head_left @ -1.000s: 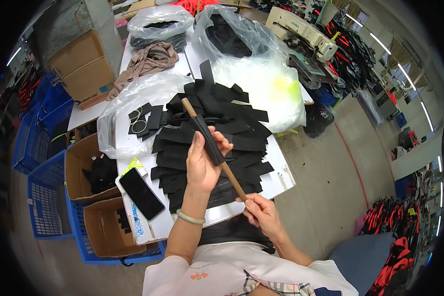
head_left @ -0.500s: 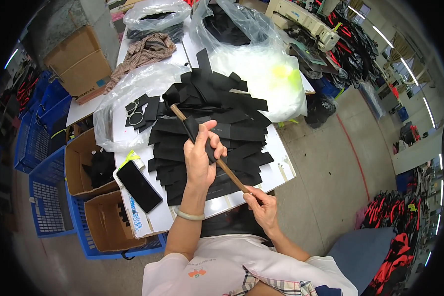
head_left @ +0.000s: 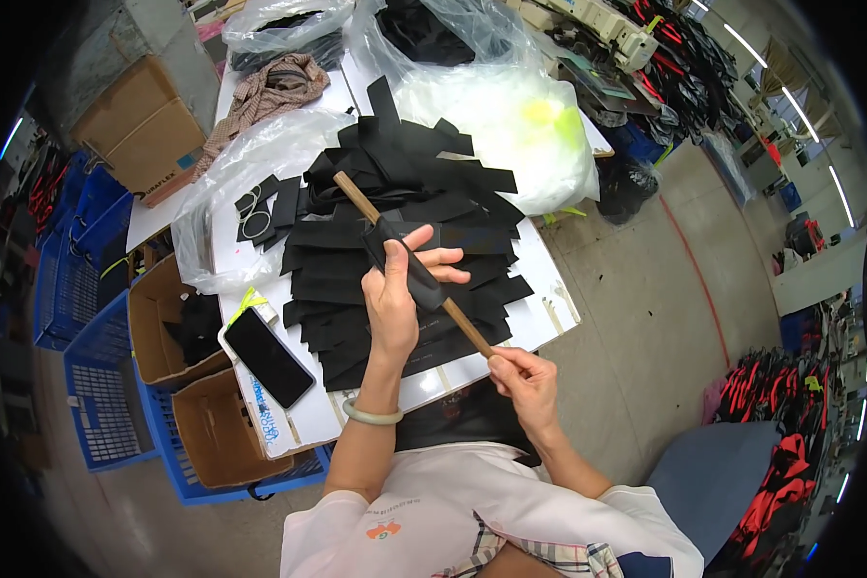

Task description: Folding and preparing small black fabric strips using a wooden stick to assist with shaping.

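left hand (head_left: pixel 395 299): I'm seeing it clenched around a black fabric sleeve (head_left: pixel 407 268) on the wooden stick (head_left: pixel 409 265), held above the worktop (head_left: pixel 549 289).
right hand (head_left: pixel 525 380): gripping the stick's lower end, near the worktop edge.
risk: sleeve is looking bunched; it could be jamming or slipping off if the grip loosens.
risk 2: the stick tip is hanging over the pile of black strips (head_left: pixel 395 193) and could be scattering them.
change: both hands are sitting lower and nearer the body than 1 s ago.

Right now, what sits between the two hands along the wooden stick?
In the head view, a bare stretch of wooden stick runs from the black sleeve gripped by the left hand down to the right hand; black fabric pieces lie beneath.
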The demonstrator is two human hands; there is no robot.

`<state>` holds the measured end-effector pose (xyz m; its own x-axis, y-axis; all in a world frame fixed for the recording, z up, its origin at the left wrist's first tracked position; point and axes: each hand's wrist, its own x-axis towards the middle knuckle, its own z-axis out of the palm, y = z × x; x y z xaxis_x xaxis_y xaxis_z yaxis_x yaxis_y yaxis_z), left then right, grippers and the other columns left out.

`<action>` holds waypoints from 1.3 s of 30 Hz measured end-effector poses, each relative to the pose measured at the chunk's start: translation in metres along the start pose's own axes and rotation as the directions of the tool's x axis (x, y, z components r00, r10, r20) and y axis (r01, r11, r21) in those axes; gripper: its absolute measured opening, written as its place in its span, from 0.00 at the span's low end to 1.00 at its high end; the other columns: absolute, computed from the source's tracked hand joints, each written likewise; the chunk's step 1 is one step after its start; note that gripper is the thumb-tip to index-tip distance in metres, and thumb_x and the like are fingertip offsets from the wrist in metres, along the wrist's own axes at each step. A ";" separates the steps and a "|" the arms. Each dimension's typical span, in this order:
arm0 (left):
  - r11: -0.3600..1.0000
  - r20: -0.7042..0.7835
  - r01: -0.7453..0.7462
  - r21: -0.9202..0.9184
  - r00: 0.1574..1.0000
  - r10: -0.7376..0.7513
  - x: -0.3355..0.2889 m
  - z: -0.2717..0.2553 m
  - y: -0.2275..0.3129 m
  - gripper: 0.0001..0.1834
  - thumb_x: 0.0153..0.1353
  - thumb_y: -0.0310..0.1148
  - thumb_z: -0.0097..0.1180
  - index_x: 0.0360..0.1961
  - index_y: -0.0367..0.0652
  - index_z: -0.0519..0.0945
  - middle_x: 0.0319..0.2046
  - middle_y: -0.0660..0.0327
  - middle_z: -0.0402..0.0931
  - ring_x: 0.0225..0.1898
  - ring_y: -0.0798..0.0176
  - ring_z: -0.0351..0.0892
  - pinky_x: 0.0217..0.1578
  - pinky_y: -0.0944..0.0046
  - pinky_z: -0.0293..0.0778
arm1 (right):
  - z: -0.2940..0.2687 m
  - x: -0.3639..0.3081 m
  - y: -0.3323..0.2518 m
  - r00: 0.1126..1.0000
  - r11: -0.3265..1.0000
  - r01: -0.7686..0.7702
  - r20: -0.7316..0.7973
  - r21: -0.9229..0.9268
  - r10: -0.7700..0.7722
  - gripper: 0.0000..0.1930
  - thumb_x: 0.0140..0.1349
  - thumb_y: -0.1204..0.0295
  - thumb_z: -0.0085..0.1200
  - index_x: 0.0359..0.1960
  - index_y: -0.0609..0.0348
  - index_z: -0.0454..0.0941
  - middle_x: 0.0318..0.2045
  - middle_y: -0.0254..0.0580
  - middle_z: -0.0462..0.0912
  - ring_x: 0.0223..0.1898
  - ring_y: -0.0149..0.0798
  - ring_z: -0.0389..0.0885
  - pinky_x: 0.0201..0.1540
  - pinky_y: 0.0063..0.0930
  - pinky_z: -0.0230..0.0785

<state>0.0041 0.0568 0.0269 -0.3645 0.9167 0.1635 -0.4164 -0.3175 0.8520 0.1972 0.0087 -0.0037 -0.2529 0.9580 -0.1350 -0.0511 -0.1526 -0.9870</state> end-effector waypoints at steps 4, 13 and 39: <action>0.990 0.131 0.134 0.048 0.982 -0.140 0.001 -0.005 -0.003 0.34 0.71 0.50 0.28 0.51 0.22 0.69 0.34 0.46 0.80 0.34 0.57 0.83 0.41 0.65 0.76 | -0.016 0.007 -0.001 0.997 0.995 0.048 -0.054 -0.092 -0.053 0.10 0.60 0.75 0.56 0.40 0.69 0.80 0.22 0.33 0.76 0.19 0.20 0.68 0.19 0.13 0.56; 0.946 0.010 0.204 -0.253 0.978 -0.208 0.026 -0.039 0.015 0.33 0.71 0.50 0.25 0.62 0.28 0.56 0.52 0.38 0.70 0.54 0.41 0.71 0.59 0.52 0.62 | -0.177 -0.063 0.025 0.915 0.864 -0.136 -0.395 -0.484 -0.078 0.11 0.58 0.68 0.58 0.39 0.60 0.83 0.22 0.36 0.82 0.20 0.25 0.73 0.24 0.19 0.65; 0.679 0.368 -0.157 0.717 0.913 -0.178 -0.047 -0.008 -0.034 0.26 0.48 0.14 0.44 0.52 0.28 0.70 0.38 0.43 0.77 0.39 0.49 0.80 0.37 0.58 0.75 | -0.030 0.086 -0.043 0.884 0.944 0.302 0.332 0.134 -0.330 0.10 0.52 0.79 0.59 0.37 0.66 0.77 0.33 0.39 0.77 0.36 0.29 0.77 0.34 0.20 0.70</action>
<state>0.0285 0.0224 -0.0136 0.0483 0.9823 0.1811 0.3717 -0.1860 0.9095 0.2069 0.1053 0.0245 -0.5271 0.8165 0.2356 -0.2543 0.1130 -0.9605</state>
